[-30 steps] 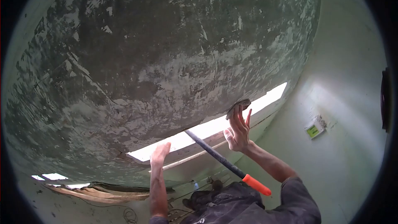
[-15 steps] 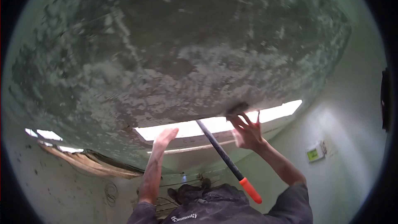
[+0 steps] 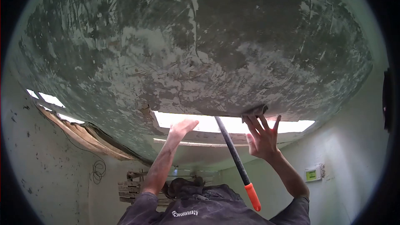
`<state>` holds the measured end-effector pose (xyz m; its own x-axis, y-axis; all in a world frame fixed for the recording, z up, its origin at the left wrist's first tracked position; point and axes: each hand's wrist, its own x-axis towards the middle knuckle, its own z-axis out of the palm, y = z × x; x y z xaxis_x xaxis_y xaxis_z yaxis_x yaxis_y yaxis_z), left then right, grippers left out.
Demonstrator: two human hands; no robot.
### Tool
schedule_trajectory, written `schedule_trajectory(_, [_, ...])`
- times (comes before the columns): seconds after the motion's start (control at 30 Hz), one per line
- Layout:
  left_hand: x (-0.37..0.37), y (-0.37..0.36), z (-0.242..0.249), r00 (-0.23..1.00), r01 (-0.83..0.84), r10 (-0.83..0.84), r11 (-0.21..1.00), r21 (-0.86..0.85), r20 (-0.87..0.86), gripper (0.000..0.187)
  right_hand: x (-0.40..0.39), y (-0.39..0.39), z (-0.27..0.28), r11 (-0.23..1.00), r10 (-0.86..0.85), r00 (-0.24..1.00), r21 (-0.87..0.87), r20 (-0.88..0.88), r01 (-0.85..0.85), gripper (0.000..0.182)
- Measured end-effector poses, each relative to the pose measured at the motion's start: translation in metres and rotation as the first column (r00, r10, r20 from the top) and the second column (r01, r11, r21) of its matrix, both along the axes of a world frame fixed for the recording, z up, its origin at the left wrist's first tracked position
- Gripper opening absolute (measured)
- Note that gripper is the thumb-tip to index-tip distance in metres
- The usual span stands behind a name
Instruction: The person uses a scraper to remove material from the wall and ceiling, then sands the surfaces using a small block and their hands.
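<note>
My right hand point(image 3: 265, 137) has its fingers raised and spread against a dark curled pad, like a piece of sandpaper point(image 3: 255, 111), pressed to the lower edge of a large patchy grey-green surface point(image 3: 175, 71). My left hand point(image 3: 182, 128) is lifted before a bright opening point(image 3: 208, 126), thumb side showing, fingers partly washed out by the light; I see nothing in it. Between the hands slants a dark pole point(image 3: 231, 148) with an orange grip point(image 3: 252, 196), its top end at the opening. Neither hand touches the pole.
A small white box with a green panel point(image 3: 313, 174) is fixed to the right wall. On the left, tan cloth-like material point(image 3: 89, 135) hangs below smaller bright gaps. A coil of thin cable point(image 3: 98, 171) hangs on the wall near wooden slats point(image 3: 127, 189).
The view has shifted, so the opening, pole and both hands appear farther right. My right hand still presses the dark pad against the surface; my left hand now points more to the right.
</note>
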<state>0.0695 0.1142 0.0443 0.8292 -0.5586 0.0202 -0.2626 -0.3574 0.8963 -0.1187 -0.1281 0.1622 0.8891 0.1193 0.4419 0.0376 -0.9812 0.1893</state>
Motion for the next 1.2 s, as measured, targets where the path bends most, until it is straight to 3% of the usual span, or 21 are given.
schedule_trajectory(0.07, [0.0, 0.003, -0.005, 0.993, -0.004, 0.016, 0.996, -0.094, 0.119, 0.024, 0.026, 0.027, 0.015, 0.998, 0.062, 0.998, -0.002, -0.005, -0.062, 0.068])
schedule_trajectory(0.1, [-0.002, 0.009, -0.006, 0.993, -0.007, 0.017, 0.996, -0.088, 0.114, 0.024, 0.041, 0.043, 0.019, 0.994, 0.111, 0.994, -0.011, 0.018, -0.111, 0.068])
schedule_trajectory(0.17, [-0.003, 0.015, -0.007, 0.999, 0.031, -0.02, 0.948, -0.316, 0.038, 0.026, 0.061, 0.066, 0.012, 0.974, 0.226, 0.974, 0.026, -0.023, -0.225, 0.069])
schedule_trajectory(0.2, [-0.001, 0.015, -0.004, 0.999, 0.034, -0.023, 0.947, -0.319, 0.04, 0.026, 0.058, 0.066, 0.008, 0.969, 0.248, 0.969, -0.014, -0.007, -0.248, 0.068])
schedule_trajectory(0.3, [-0.003, 0.013, -0.004, 0.988, -0.024, -0.028, 0.944, -0.33, -0.153, 0.031, 0.029, 0.031, 0.005, 0.992, 0.122, 0.98, 0.035, -0.156, -0.118, 0.066])
schedule_trajectory(0.33, [0.001, 0.008, -0.002, 0.988, -0.028, -0.026, 0.94, -0.34, -0.155, 0.031, 0.02, 0.019, 0.009, 0.991, 0.067, 0.987, -0.106, -0.146, -0.083, 0.065])
schedule_trajectory(0.4, [0.008, -0.002, 0.003, 0.999, 0.033, -0.03, 0.991, 0.128, -0.022, 0.03, 0.014, 0.029, 0.029, 0.994, 0.012, 0.995, -0.104, -0.102, -0.023, 0.067])
schedule_trajectory(0.43, [0.008, 0.001, -0.007, 0.999, 0.039, -0.036, 0.991, 0.13, -0.024, 0.03, 0.022, 0.045, 0.04, 0.993, 0.013, 0.999, -0.113, -0.035, -0.017, 0.07])
schedule_trajectory(0.5, [0.007, 0.011, -0.036, 0.94, 0.082, 0.0, 0.971, -0.225, 0.341, 0.026, 0.052, 0.064, 0.036, 0.989, 0.131, 0.991, -0.066, 0.015, -0.13, 0.073])
schedule_trajectory(0.53, [0.005, 0.012, -0.027, 0.939, 0.081, 0.002, 0.97, -0.228, 0.344, 0.026, 0.062, 0.07, 0.027, 0.984, 0.17, 0.984, -0.065, 0.048, -0.167, 0.074])
schedule_trajectory(0.6, [0.006, 0.012, -0.009, 0.997, -0.002, -0.022, 0.942, -0.335, -0.068, 0.026, 0.051, 0.065, 0.028, 0.986, 0.15, 0.989, -0.07, -0.005, -0.15, 0.074])
schedule_trajectory(0.63, [0.005, 0.011, -0.013, 0.997, -0.002, -0.024, 0.941, -0.34, -0.072, 0.026, 0.04, 0.059, 0.026, 0.988, 0.129, 0.989, -0.07, -0.071, -0.134, 0.074])
schedule_trajectory(0.7, [0.002, 0.007, -0.023, 0.925, 0.091, 0.029, 0.951, -0.296, 0.378, 0.024, 0.023, 0.04, 0.021, 0.99, 0.023, 0.992, -0.138, -0.128, -0.04, 0.077])
schedule_trajectory(0.83, [0.0, 0.003, -0.015, 0.887, 0.054, 0.063, 0.97, -0.239, 0.457, 0.025, 0.042, 0.069, 0.042, 0.992, 0.105, 0.992, -0.059, -0.076, -0.11, 0.073])
schedule_trajectory(0.9, [0.006, 0.002, 0.011, 1.0, -0.003, 0.005, 0.998, 0.064, -0.027, 0.026, 0.065, 0.084, 0.031, 0.973, 0.217, 0.973, -0.066, -0.075, -0.222, 0.072])
schedule_trajectory(0.93, [0.008, 0.005, 0.005, 1.0, -0.006, 0.007, 0.998, 0.062, -0.021, 0.026, 0.064, 0.08, 0.027, 0.971, 0.223, 0.97, -0.061, -0.095, -0.229, 0.072])
schedule_trajectory(1.0, [0.005, 0.014, -0.02, 0.999, 0.004, -0.019, 0.906, -0.423, -0.032, 0.031, 0.048, 0.067, 0.022, 0.979, 0.19, 0.97, -0.043, -0.151, -0.199, 0.069])
schedule_trajectory(1.03, [0.004, 0.015, -0.025, 0.999, 0.005, -0.02, 0.905, -0.425, -0.031, 0.031, 0.036, 0.056, 0.021, 0.986, 0.152, 0.971, -0.035, -0.186, -0.161, 0.066])
schedule_trajectory(1.1, [0.003, 0.012, -0.03, 0.899, 0.163, -0.026, 0.946, -0.279, 0.437, 0.028, 0.021, 0.039, 0.021, 0.988, 0.059, 0.977, -0.129, -0.203, -0.087, 0.061])
schedule_trajectory(1.13, [0.002, 0.007, -0.027, 0.934, 0.147, -0.03, 0.941, -0.306, 0.355, 0.031, 0.024, 0.041, 0.021, 0.988, 0.077, 0.979, -0.115, -0.189, -0.1, 0.061])
schedule_trajectory(1.2, [0.009, 0.007, -0.045, 0.922, 0.155, -0.052, 0.958, -0.242, 0.384, 0.032, 0.027, 0.058, 0.007, 0.993, 0.117, 0.981, 0.004, -0.154, -0.117, 0.061])
